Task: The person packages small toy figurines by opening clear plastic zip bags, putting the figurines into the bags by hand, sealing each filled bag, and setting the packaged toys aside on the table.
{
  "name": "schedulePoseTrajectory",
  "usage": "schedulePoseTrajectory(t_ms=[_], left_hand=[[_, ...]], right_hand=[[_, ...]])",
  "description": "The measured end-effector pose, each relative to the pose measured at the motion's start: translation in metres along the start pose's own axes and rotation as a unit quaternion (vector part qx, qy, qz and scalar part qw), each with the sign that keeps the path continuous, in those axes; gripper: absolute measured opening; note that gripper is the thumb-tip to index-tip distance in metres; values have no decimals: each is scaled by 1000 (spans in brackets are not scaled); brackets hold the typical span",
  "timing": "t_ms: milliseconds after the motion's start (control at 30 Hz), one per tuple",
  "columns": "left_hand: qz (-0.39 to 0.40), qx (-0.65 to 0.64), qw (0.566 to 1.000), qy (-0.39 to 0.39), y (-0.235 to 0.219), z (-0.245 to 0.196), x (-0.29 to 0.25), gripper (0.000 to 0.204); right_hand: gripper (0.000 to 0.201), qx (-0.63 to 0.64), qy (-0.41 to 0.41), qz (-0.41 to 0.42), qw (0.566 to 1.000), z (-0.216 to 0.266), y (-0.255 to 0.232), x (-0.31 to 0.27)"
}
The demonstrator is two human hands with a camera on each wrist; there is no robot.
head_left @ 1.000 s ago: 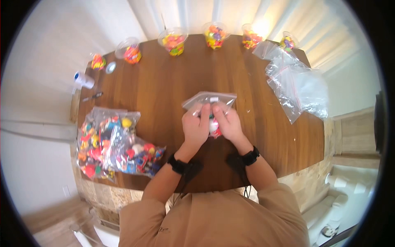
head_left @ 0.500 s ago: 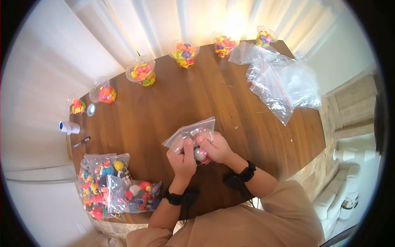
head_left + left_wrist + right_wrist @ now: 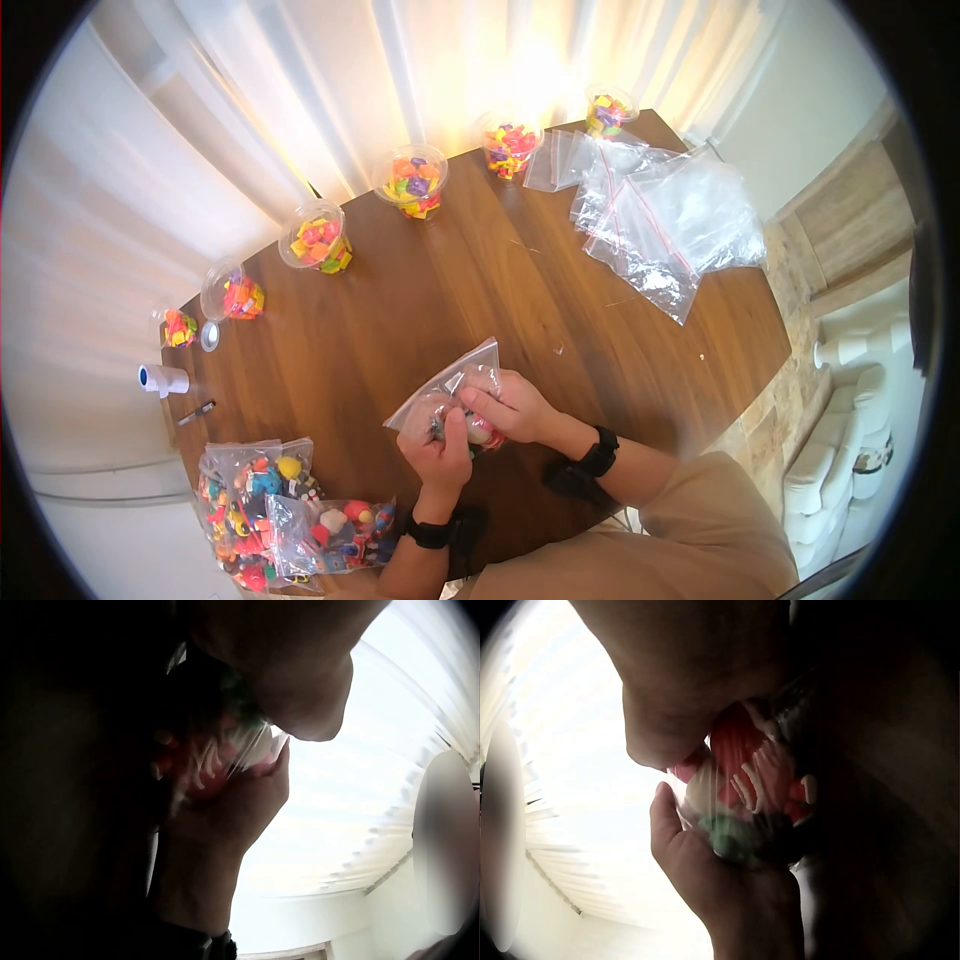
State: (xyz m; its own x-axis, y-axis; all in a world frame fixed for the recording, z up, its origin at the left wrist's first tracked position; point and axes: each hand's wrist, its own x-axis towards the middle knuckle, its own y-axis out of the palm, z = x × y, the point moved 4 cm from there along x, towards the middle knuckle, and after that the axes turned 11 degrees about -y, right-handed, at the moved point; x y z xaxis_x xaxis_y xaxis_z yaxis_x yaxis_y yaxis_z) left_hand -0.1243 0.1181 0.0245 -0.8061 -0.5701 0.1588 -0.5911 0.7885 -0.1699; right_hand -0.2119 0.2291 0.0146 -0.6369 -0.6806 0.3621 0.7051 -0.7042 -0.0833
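Note:
Both hands hold a clear zip bag above the near part of the table. My left hand grips its left side with the thumb in front, while my right hand grips the right side. The zip edge points up and away, tilted. Small red, white and green toys show through the plastic in the right wrist view. Dim light in the left wrist view leaves much of the bag dark, with red pieces between the palms. The fingers behind the bag are hidden in the head view.
Filled zip bags of small toys lie at the near left. Several clear cups of colourful pieces line the far edge. Flat, clear zip bags are piled at the right. A marker and a white roll lie at left.
The head view has swung, so the table and cups sit lower and further left. Both hands keep hold of the zip bag, which is now more tilted in the view.

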Motion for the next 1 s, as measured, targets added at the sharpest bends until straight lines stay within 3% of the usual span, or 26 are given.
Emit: schedulePoseTrajectory(t_ms=[433,500,733,900,1000], left_hand=[[3,-18,1000,-22,-3,3,-2,10],[0,-29,999,-40,-3,3,-2,10],[-20,-16,1000,-12,-3,8,-2,8],[-38,-8,999,-8,-7,-1,0,7],[-6,-13,1000,9,-5,0,1,8]], right_hand=[[23,11,33,1,999,4,2,1],[22,31,75,-3,997,2,2,-1],[24,12,40,7,999,4,3,1],[24,-8,63,-17,998,2,1,-2],[26,12,80,-15,997,-2,1,-5]])
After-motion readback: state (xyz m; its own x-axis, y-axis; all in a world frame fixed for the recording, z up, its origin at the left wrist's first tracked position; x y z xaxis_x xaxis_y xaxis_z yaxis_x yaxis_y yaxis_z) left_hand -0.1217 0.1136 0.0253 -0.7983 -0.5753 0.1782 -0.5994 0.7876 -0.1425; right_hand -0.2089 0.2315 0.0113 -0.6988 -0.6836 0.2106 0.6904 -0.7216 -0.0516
